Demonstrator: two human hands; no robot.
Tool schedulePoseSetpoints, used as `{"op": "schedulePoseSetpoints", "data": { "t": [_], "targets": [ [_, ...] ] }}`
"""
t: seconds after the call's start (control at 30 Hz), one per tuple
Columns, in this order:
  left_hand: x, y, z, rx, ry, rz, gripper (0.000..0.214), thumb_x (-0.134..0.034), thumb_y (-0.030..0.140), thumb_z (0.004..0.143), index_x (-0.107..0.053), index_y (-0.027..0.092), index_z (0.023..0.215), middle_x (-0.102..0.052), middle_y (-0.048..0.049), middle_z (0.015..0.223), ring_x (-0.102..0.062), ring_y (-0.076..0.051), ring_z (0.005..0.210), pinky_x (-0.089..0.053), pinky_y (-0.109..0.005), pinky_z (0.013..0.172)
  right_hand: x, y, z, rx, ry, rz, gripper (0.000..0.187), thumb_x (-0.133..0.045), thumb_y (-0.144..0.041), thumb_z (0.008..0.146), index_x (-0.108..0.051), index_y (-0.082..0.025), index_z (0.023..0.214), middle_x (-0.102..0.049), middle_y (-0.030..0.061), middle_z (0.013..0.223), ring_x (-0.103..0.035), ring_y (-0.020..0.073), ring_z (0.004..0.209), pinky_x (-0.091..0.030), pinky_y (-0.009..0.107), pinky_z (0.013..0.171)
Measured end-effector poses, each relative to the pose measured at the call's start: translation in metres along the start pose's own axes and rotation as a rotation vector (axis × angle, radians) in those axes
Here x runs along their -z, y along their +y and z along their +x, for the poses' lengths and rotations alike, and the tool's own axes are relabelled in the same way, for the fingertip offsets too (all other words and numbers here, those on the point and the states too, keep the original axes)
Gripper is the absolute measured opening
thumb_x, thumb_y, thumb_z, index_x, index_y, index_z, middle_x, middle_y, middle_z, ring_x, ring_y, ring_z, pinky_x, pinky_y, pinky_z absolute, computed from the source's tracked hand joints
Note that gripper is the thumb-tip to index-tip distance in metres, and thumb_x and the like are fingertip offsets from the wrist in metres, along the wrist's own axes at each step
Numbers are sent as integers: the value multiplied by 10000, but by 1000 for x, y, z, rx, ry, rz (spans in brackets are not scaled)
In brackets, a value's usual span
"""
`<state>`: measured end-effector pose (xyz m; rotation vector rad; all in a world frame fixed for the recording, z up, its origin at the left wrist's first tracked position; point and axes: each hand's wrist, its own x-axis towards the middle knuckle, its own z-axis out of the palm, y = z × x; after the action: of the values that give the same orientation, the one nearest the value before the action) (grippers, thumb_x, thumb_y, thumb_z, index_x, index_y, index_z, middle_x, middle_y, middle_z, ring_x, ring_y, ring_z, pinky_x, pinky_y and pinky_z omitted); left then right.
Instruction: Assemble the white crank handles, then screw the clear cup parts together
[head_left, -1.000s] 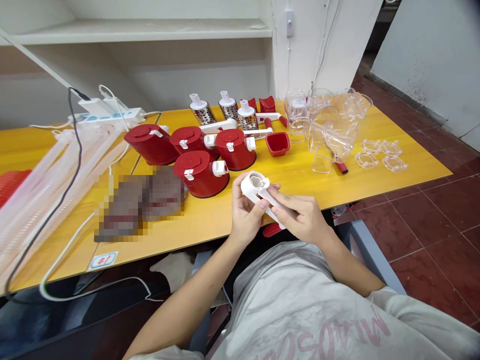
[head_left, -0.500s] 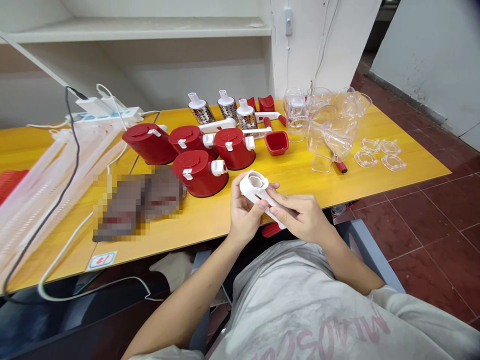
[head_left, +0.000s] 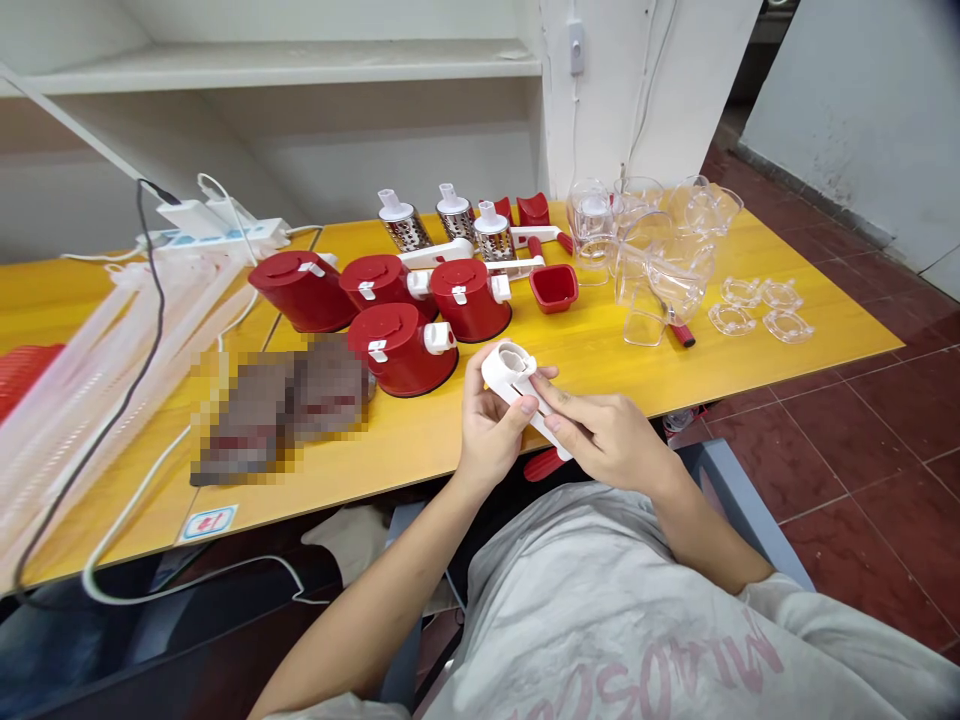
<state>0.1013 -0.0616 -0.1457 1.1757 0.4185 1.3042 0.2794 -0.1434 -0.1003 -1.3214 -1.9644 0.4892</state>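
Far left: clear plastic sleeves are lying across the yellow bench, with a black cable trailing over them and a white power strip sitting behind.
Middle of the bench: four red tubs are standing in a cluster, and three metal drums are standing behind them.
Left hand: the left hand is closing around the ring end of a white crank from below, its thumb pressing on the arm of the crank.
Crank: it is hanging above the near edge of the bench, clear of the top, just in front of the nearest red tub.
Long axis: it is running from the ring end, up and to the left, down and to the right toward a red knob that is showing under the hands.
Right hand: the right hand is curling over the arm of the crank, its forefinger pointing toward the ring.
Nearer hand: both hands are gripping it; the left is covering the ring end, the right the lower arm.
Right side: a red cup, clear housings and clear rings are resting well apart from the hands.
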Motion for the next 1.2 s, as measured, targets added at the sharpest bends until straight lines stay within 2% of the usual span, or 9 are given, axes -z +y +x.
{"op": "schedulePoseSetpoints", "data": {
  "t": [0.2, 0.4, 0.53, 0.73, 0.93, 1.0, 1.07, 1.13, 1.2],
  "targets": [
    [-1, 1, 0, 39, 4, -8, 696, -979, 450, 930, -584, 328, 1490, -798, -62, 1300, -862, -275, 1160, -741, -393, 963, 4, -5, 0, -49, -93, -63, 595, -429, -438, 1220, -486, -264, 1786, -884, 48, 1065, -641, 129, 686, -397, 268, 707],
    [-6, 5, -2, 173, 16, -76, 767, -855, 481, 1004, -438, 307, 1624, -865, -70, 1205, -859, -220, 765, -739, -370, 741, -12, -15, 2, -133, -105, -121, 632, -545, -476, 1171, -524, -263, 1766, -883, 68, 1008, -702, 175, 728, -397, 279, 703],
    [-10, 7, 0, 197, 102, -71, 790, -856, 436, 968, -443, 286, 1624, -884, -45, 1108, -829, -209, 678, -722, -355, 702, -19, -14, 2, -141, -84, -23, 637, -592, -464, 1152, -550, -249, 1750, -788, 11, 813, -575, 137, 619, -389, 270, 687],
    [-10, 9, 3, 258, 85, -88, 740, -833, 397, 945, -516, 227, 1592, -898, -100, 1142, -825, -208, 717, -712, -340, 708, -18, 0, 1, -175, -33, 382, 660, -607, -532, 1144, -579, -219, 1725, -604, -68, 685, -498, 102, 613, -436, 242, 667],
    [-5, 11, 2, 365, -13, -83, 803, -898, 479, 953, -527, 262, 1632, -846, -151, 1360, -897, -340, 1054, -753, -543, 982, -16, 2, 4, -291, 186, 664, 546, -685, -593, 1080, -747, -251, 1501, -812, 36, 878, -759, 205, 776, -645, 337, 765],
    [-3, 11, 2, 397, -48, -100, 831, -912, 474, 951, -506, 273, 1648, -838, -159, 1382, -898, -352, 1071, -754, -565, 989, -14, 3, 5, -313, 273, 678, 490, -708, -584, 1065, -778, -240, 1407, -772, 16, 798, -708, 176, 684, -598, 301, 676],
    [-2, 12, 1, 424, -76, -122, 850, -918, 461, 948, -489, 279, 1659, -832, -173, 1398, -899, -365, 1073, -753, -584, 993, -12, 4, 5, -308, 338, 664, 437, -720, -565, 1063, -800, -226, 1327, -659, -24, 675, -551, 129, 566, -483, 266, 570],
    [-1, 12, 1, 448, -98, -136, 860, -921, 454, 943, -484, 281, 1663, -829, -180, 1403, -899, -378, 1075, -749, -604, 1000, -11, 6, 6, -297, 358, 678, 400, -722, -549, 1066, -805, -221, 1279, -558, -51, 625, -420, 105, 531, -391, 257, 527],
    [-1, 12, 1, 469, -117, -147, 877, -927, 447, 934, -475, 290, 1670, -829, -176, 1399, -898, -382, 1078, -745, -619, 1007, -12, 7, 6, -302, 352, 698, 392, -722, -551, 1067, -801, -221, 1264, -514, -59, 623, -377, 98, 536, -345, 254, 519]
  ]
}}
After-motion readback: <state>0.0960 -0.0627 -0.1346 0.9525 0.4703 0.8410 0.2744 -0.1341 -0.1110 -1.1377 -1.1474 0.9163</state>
